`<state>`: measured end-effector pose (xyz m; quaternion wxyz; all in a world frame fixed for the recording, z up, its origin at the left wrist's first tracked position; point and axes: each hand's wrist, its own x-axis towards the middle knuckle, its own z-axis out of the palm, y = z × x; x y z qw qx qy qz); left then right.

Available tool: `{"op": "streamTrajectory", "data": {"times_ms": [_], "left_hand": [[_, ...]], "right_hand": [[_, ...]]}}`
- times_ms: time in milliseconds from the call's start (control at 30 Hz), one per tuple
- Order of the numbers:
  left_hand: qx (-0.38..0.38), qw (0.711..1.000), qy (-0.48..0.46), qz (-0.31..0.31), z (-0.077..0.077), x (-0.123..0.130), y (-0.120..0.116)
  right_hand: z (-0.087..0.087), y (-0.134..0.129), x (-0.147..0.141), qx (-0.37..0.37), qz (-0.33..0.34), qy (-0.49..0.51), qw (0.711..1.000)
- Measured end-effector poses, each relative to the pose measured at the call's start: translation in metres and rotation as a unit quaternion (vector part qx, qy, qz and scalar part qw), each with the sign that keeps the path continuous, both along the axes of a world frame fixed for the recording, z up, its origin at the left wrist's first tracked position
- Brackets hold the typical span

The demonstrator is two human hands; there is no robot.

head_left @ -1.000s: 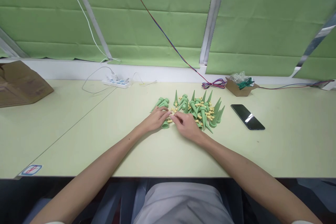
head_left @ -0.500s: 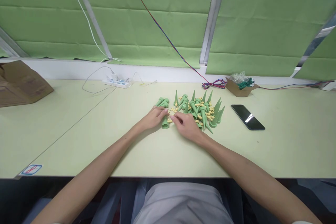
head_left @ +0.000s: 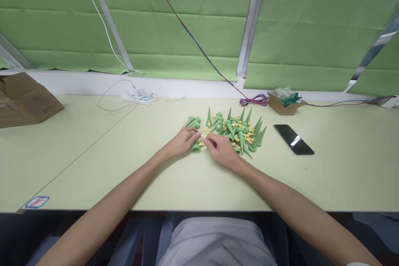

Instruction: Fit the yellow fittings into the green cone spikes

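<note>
My left hand (head_left: 183,139) and my right hand (head_left: 220,149) face each other over the table, a small gap apart. Both have thumb and fingers pinched together; whatever lies between the fingertips is too small to name. Under the left fingers a green hollow cone (head_left: 196,148) lies with its round mouth toward me. Behind that hand rest a few more green cones (head_left: 193,121). Small yellow plastic pieces (head_left: 205,131) are scattered between and behind my hands. Right of and behind my right hand is a pile of green pointed spikes (head_left: 240,133) mixed with yellow pieces.
A black phone (head_left: 294,139) lies right of the pile. Behind it sit a small open carton (head_left: 283,107) with plastic wrap and a coiled red-and-blue cable (head_left: 254,99). A white power strip (head_left: 141,98) stands at the back left, a large cardboard box (head_left: 29,99) at the far left.
Hardly anything differs. Both hands stay pinched in the same place, with only a slight shift of the left fingers and of the camera view.
</note>
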<state>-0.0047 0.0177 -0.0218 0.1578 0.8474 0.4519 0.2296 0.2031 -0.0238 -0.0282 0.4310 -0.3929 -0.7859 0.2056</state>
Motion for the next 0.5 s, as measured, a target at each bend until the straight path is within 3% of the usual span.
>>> {"op": "streamTrajectory", "data": {"times_ms": [167,333,500], "left_hand": [[-0.004,0.999,-0.034,0.004,0.009,0.004,-0.006],[-0.087,0.986,-0.139,0.009,0.028,0.006,-0.016],[-0.148,0.967,-0.209,-0.010,0.028,0.005,-0.015]], "right_hand": [[0.000,0.000,0.000,0.005,0.003,0.003,1.000],[0.005,-0.003,0.002,0.008,-0.027,0.037,0.999],[0.009,-0.003,0.003,-0.005,-0.066,0.072,0.995]]}}
